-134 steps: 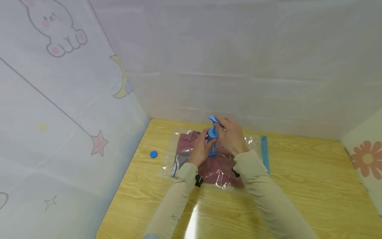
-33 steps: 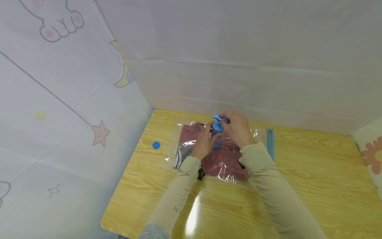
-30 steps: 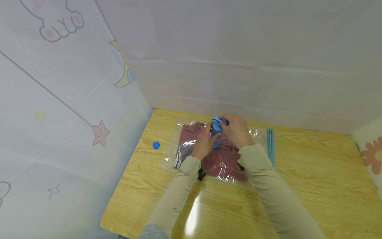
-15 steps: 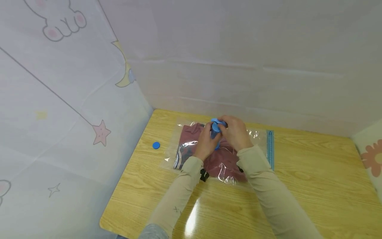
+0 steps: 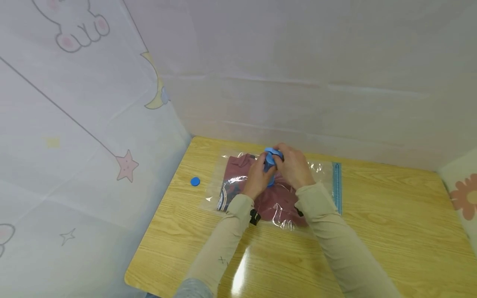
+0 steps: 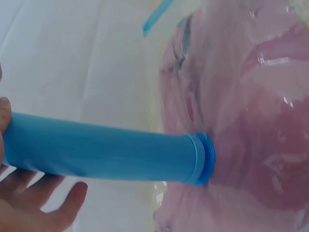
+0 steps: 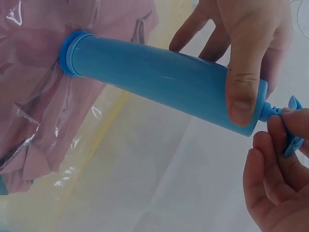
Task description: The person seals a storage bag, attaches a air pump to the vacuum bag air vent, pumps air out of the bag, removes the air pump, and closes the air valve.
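A blue hand pump (image 6: 101, 150) stands, slightly tilted, with its flanged foot on the clear plastic storage bag (image 5: 321, 167). Inside that bag lies folded dark pink clothing (image 5: 275, 207) with a patterned part at its left. My left hand (image 5: 257, 179) grips the upper barrel, thumb on one side and fingers on the other. At the top, my right hand (image 5: 295, 166) pinches the pump's winged handle (image 7: 292, 145). Only a short piece of rod shows between handle and barrel in the right wrist view. Whatever lies under the pump's foot is hidden.
A round blue cap (image 5: 195, 181) lies on the wooden table (image 5: 179, 223) left of the bag. The bag's blue zip strip (image 5: 337, 182) runs along its right edge. Pale cloth walls (image 5: 261, 103) rise behind the table and at both sides.
The handle, raised with its rod showing 4.5 seconds ago, now sits close to the barrel top. My right hand has come down with it; my left hand keeps its grip on the barrel.
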Demonstrator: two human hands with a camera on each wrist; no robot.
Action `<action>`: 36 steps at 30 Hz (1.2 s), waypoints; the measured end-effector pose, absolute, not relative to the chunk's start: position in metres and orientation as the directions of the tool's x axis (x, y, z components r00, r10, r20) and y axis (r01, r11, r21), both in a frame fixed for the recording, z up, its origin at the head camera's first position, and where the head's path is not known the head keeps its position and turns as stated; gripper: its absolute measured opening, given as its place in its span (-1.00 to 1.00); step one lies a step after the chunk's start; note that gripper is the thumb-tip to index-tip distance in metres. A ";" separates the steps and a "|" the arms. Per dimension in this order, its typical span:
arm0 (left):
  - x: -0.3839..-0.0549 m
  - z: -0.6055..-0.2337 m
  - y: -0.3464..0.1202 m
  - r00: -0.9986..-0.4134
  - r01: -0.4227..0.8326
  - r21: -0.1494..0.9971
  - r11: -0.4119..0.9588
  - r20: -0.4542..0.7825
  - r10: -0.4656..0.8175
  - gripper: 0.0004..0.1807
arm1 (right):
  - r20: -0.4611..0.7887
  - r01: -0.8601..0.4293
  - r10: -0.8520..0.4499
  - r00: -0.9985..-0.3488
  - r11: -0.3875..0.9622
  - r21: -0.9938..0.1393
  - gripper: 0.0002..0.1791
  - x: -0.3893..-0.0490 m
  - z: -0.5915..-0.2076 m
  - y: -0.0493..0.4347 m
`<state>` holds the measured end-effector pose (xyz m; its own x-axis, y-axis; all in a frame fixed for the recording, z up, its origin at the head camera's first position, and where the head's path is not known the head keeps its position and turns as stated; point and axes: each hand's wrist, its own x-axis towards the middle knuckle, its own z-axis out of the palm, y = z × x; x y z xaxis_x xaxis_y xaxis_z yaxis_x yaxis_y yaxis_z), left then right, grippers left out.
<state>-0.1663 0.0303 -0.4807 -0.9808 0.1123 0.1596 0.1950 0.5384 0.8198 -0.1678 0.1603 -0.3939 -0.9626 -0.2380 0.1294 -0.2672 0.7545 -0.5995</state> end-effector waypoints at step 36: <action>-0.170 -0.481 0.031 -0.971 0.238 0.800 0.550 0.196 0.136 -0.45 | 0.795 -0.675 0.004 -0.607 0.524 -0.519 -0.76 -0.151 -0.303 0.143</action>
<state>-0.1699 0.0313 -0.4809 -0.9712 0.1363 0.1956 0.2384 0.5500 0.8004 -0.1515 0.1434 -0.3027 -0.6072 0.0041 0.7946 -0.6754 0.5241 -0.5188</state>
